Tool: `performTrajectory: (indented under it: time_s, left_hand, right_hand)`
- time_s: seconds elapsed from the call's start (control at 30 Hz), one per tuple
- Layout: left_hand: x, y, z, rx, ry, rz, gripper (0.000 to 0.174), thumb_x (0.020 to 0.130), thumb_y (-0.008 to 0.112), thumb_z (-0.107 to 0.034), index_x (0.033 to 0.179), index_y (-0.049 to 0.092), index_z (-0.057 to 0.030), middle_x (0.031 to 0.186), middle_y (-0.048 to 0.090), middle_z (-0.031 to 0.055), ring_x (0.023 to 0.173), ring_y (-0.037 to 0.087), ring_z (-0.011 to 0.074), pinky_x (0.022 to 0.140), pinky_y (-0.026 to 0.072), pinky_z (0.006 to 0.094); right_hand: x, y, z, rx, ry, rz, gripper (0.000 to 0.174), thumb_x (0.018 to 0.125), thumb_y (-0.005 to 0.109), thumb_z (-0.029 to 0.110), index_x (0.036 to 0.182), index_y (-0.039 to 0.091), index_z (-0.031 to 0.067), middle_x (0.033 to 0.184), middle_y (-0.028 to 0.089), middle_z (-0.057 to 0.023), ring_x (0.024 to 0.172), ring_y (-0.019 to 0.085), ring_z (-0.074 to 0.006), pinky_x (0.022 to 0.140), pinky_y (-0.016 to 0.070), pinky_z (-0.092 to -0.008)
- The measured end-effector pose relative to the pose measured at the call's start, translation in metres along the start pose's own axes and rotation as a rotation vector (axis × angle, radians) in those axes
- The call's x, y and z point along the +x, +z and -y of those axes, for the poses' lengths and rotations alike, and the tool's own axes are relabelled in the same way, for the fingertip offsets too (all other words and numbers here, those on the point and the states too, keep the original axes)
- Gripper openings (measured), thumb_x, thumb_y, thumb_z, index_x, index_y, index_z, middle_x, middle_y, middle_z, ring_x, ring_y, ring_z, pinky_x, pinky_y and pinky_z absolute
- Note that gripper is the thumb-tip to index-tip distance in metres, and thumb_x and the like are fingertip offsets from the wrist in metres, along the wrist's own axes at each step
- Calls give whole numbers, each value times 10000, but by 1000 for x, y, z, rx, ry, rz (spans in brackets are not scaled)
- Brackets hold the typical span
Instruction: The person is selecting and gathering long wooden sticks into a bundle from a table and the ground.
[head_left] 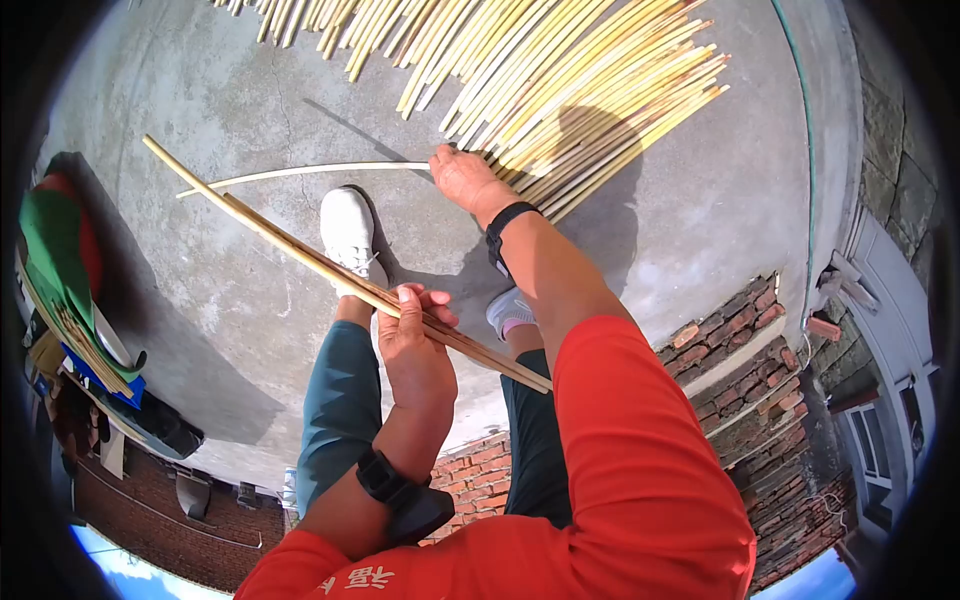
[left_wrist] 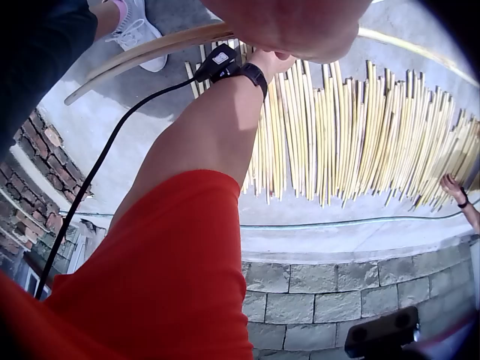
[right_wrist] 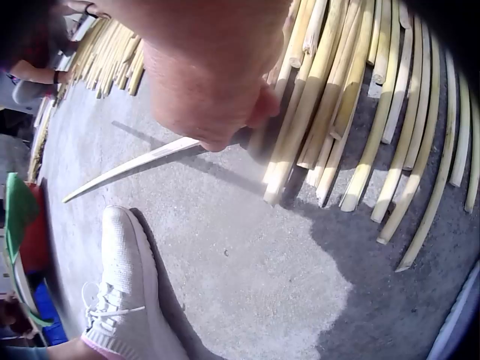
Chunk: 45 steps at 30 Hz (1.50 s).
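Note:
My left hand [head_left: 412, 350] grips a few long pale peeled sticks [head_left: 270, 235], thumb laid along them. They slant across in front of my legs, and in the left wrist view the held sticks [left_wrist: 150, 46] curve out beside the hand [left_wrist: 289, 26]. Farther forward, at the near edge of a wide row of sticks [head_left: 560, 80], my right hand [head_left: 465, 178] pinches the end of a single thin stick [head_left: 320, 168]. That stick [right_wrist: 131, 165] reaches out over the concrete in the right wrist view; the right hand's [right_wrist: 210, 75] fingertips are partly hidden there.
White shoes [head_left: 348, 225] stand on the concrete floor [head_left: 230, 110]. A green cloth [head_left: 55, 240] and a bundle of sticks [head_left: 90, 345] lie at the left. Other people's hands [left_wrist: 450, 187] touch the row's far end. A hose [head_left: 800, 80] runs along the right beside a wall.

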<state>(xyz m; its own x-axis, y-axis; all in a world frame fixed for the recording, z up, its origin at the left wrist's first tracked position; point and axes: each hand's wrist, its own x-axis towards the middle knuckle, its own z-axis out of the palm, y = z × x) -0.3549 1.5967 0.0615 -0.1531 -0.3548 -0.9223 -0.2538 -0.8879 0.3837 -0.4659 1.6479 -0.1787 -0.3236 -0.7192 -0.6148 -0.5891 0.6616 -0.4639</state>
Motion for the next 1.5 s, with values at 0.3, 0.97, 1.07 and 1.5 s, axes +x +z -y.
performTrajectory:
  time_s: [0.3,0.97,1.07,1.5]
  left_hand:
    - [-5,17,13,307,158,112,144,935,431,-176,905,511,-60,797,569,51,663,462,94,645,386,230]
    - [12,38,11,442,-72,352,156,937,438,-189,980,510,-57,779,594,63,637,498,103,628,428,231]
    - [12,38,18,427,-106,338,157,939,431,-184,982,510,-55,772,595,66,623,508,107,613,433,233]
    - [15,40,31,394,-123,346,165,932,448,-216,984,499,-68,776,586,64,638,522,113,620,444,244]
  right_hand:
    - [-106,12,-68,360,415,-661,215,785,568,128,917,436,22,907,456,-196,732,560,-395,629,490,-467]
    - [-158,29,-125,473,1022,-459,380,804,594,212,1088,494,-20,1104,518,-205,1008,516,-334,847,435,-404]
    - [-131,-1,-129,257,701,-651,648,820,582,240,1335,265,8,1417,165,-209,1310,171,-351,1058,210,-423]
    - [-136,7,-149,143,558,-607,530,863,513,212,1323,309,46,1382,272,-185,1287,255,-325,1061,241,-384]
